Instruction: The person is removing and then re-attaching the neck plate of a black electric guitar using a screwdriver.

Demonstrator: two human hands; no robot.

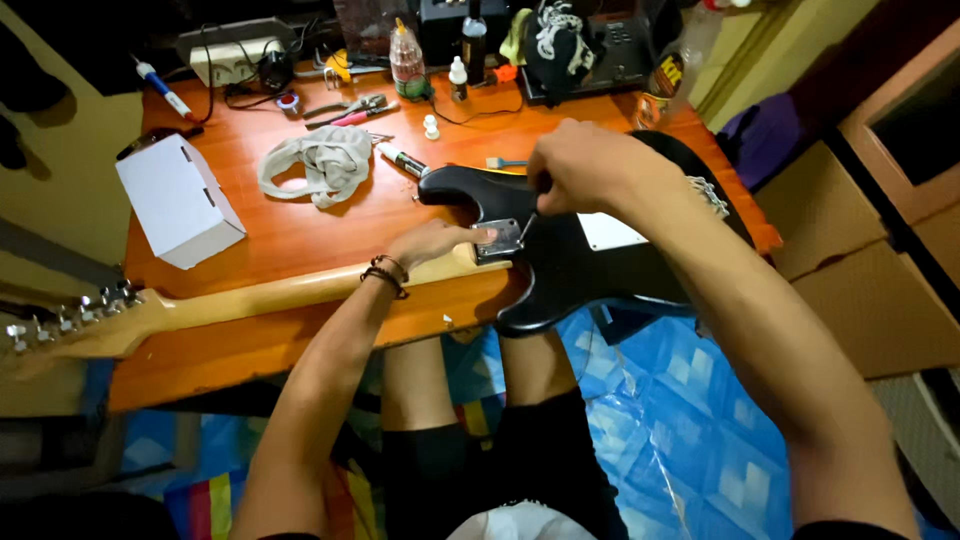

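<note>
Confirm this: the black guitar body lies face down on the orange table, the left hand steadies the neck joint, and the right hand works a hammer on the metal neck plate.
One thing is wrong. The head view shows the right hand holding a thin screwdriver, not a hammer, on the metal neck plate. The rest holds: the black guitar body lies on the orange table, and the left hand steadies the neck joint.

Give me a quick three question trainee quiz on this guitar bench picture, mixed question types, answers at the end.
1. True or false: the left hand rests by the neck plate.
2. The right hand holds: A pliers, B a thin screwdriver, C a marker.
3. Fill in: the guitar body is coloured ____.

Key
1. True.
2. B.
3. Black.
</note>
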